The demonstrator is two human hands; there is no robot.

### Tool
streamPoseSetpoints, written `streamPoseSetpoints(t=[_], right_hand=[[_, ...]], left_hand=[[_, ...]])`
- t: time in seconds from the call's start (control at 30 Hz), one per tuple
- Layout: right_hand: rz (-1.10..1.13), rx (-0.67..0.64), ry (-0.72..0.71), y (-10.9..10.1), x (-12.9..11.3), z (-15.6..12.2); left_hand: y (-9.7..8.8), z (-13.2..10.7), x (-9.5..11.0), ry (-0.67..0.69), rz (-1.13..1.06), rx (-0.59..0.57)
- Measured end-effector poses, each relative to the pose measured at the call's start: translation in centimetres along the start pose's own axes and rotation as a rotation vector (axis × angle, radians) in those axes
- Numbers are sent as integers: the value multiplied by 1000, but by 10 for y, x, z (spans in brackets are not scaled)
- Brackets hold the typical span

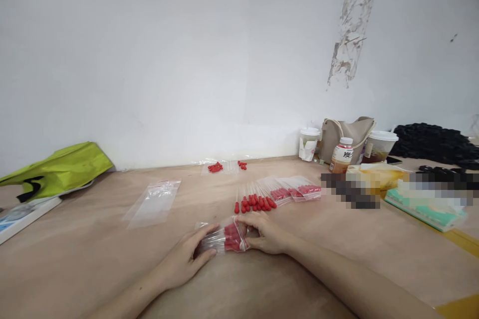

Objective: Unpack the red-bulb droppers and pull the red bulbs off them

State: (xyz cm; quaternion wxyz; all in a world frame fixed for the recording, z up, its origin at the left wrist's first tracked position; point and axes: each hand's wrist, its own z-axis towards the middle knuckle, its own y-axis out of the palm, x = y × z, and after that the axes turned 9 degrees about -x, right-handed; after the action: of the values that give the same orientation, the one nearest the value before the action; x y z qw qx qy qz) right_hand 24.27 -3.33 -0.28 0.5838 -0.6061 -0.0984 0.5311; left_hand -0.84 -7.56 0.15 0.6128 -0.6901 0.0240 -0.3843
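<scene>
A clear zip bag (232, 237) with several red-bulbed droppers in it lies on the table in front of me. My left hand (192, 254) grips its left end, thumb and fingers on either side of the clear dropper tubes. At the right end, by the zip edge and the red bulbs, my right hand (264, 234) holds the bag between thumb and fingers. Just beyond it lies a row of loose droppers (254, 203), red bulbs toward me. Filled bags (305, 189) of droppers overlap to their right. Flat zip bags (153, 204) without droppers rest at the left.
Along the wall lie more red bulbs (215, 167) on clear plastic. A yellow-green bag (63, 169) is at far left. On the right stand a lidded cup (309, 143), a bottle (341, 155), a beige handbag (354, 132), another cup (379, 147) and a green tissue pack (422, 209).
</scene>
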Motion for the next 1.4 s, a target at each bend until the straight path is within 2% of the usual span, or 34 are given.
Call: streamPoseSetpoints(t=[0.1,0.27,0.4,0.6,0.73,0.93,1.23,1.4], right_hand=[[47,-7,21,-1,-3,0],[91,101,69,8,-7,3],[174,137,144,15,-9,5],[213,65,165,10,-13,6],[141,70,139,5,-18,4],[154,52,136,6,-17,5],[-45,12,137,0,-20,5],[110,30,125,8,-14,5]], left_hand=[[2,2,2,15,-23,46],[3,1,5,29,-31,84],[2,2,7,28,-26,87],[2,0,5,27,-12,86],[1,-1,4,32,-24,79],[1,0,2,29,-25,76],[0,0,3,42,-19,73],[1,0,1,35,-27,66]])
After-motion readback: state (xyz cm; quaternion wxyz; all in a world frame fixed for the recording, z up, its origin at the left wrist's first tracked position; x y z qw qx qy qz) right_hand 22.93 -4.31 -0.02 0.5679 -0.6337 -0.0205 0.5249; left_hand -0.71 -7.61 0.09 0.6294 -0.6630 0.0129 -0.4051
